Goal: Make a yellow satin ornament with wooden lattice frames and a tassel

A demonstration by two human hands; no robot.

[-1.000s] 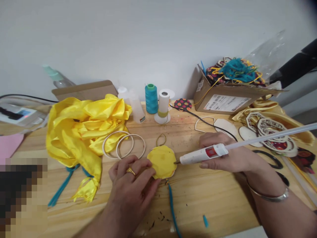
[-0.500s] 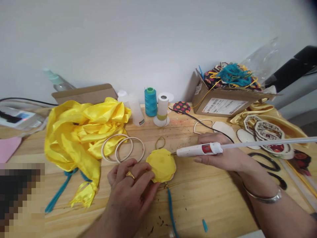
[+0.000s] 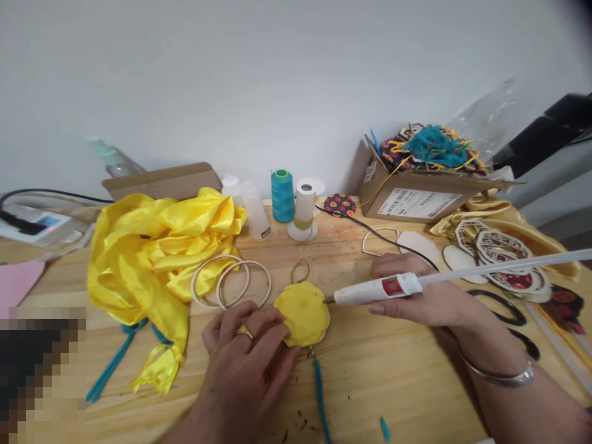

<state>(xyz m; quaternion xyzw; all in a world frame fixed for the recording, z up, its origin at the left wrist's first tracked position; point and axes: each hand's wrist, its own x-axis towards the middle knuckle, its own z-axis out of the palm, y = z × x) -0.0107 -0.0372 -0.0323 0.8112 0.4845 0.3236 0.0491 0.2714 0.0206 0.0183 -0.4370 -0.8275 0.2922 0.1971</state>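
Observation:
A flat round disc covered in yellow fabric (image 3: 303, 314) lies on the wooden table, with a small olive cord loop (image 3: 300, 270) at its top and a teal tassel (image 3: 320, 394) hanging from its lower edge. My left hand (image 3: 247, 357), a gold ring on one finger, grips the disc's left edge; some fingertips are hidden. My right hand (image 3: 411, 296) is closed around a white glue gun (image 3: 365, 293) with a long glue stick (image 3: 499, 268) out of its back. Its metal nozzle is at the disc's right edge.
Yellow satin cloth (image 3: 134, 246) and two pale rings (image 3: 269, 280) lie left. Behind stand a teal thread cone (image 3: 282, 197), a white spool (image 3: 305, 206) and a carton (image 3: 416, 200). At right are black-handled scissors (image 3: 522, 316) and cut-out wooden pieces (image 3: 504, 246). A black cord (image 3: 365, 223) runs behind my right hand.
The glue gun's nozzle has moved slightly down along the disc's right edge. My left hand keeps its hold on the disc. The whole view has shifted a little.

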